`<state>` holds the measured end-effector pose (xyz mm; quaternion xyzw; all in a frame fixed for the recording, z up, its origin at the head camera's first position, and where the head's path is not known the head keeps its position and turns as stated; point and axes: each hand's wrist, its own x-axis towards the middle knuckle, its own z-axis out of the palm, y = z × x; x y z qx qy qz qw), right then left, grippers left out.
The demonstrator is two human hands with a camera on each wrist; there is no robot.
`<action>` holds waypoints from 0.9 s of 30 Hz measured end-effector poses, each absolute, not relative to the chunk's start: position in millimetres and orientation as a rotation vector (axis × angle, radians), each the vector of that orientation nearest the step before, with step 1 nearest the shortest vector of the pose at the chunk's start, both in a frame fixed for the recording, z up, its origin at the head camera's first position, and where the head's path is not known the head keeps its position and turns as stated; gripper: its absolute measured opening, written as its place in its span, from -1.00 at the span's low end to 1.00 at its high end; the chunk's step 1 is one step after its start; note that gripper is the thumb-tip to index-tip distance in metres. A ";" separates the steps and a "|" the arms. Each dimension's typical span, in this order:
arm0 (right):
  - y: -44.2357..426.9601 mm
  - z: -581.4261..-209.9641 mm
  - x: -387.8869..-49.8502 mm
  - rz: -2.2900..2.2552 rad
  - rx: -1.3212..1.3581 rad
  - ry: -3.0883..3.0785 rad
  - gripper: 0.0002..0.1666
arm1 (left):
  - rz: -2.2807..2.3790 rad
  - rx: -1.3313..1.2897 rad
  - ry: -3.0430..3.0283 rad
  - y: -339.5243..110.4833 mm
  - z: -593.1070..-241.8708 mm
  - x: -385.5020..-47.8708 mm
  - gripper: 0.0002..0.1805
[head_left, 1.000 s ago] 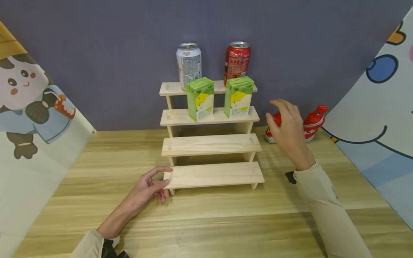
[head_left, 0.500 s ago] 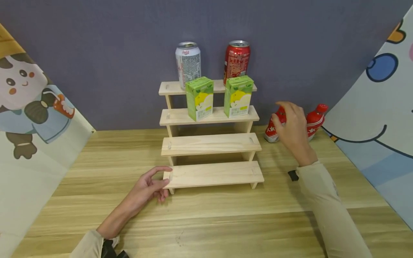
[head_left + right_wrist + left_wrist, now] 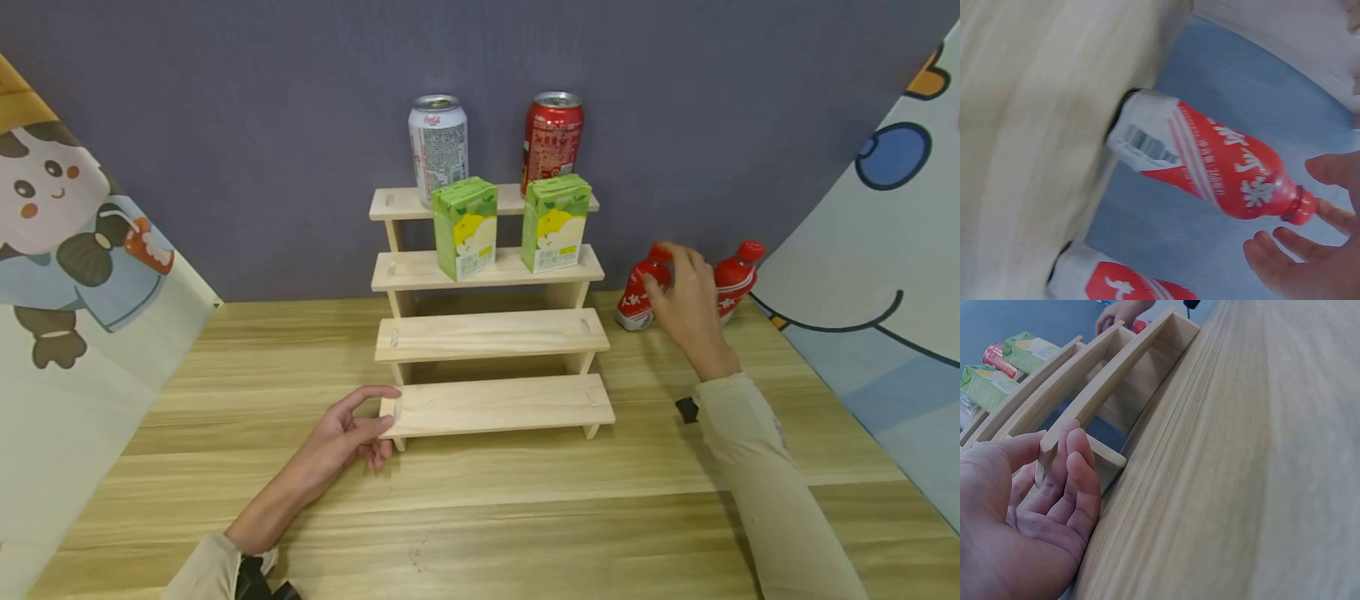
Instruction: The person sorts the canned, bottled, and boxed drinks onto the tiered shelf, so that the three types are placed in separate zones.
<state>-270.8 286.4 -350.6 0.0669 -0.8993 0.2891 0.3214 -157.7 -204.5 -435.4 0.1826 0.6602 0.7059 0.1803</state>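
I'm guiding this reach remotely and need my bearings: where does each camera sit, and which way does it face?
Head: worn on the head, facing forward and down at the rack, cans, juice boxes and bottles; left hand, right hand and sleeves show.
Left wrist: on that wrist, looking along the lowest shelf; the left hand gripping it is close, the right hand beyond.
Right wrist: on that wrist, facing the bottles; the right hand shows near one cap.
Shared, head and right wrist: bottles, right hand.

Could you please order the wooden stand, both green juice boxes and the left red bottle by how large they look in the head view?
1. Wooden stand
2. Left juice box and right juice box: alike, so unranked
3. Left red bottle, partly covered by the right hand
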 end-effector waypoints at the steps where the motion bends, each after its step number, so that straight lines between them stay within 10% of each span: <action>1: 287.7 -352.9 -272.4 0.762 0.170 -2.363 -0.44 | 1.995 0.520 1.864 -204.6 -435.5 -157.9 -0.50; 27: 291.6 -389.6 -291.8 0.886 0.165 -2.348 0.07 | 1.991 0.521 1.892 -204.5 -437.6 -158.4 -0.51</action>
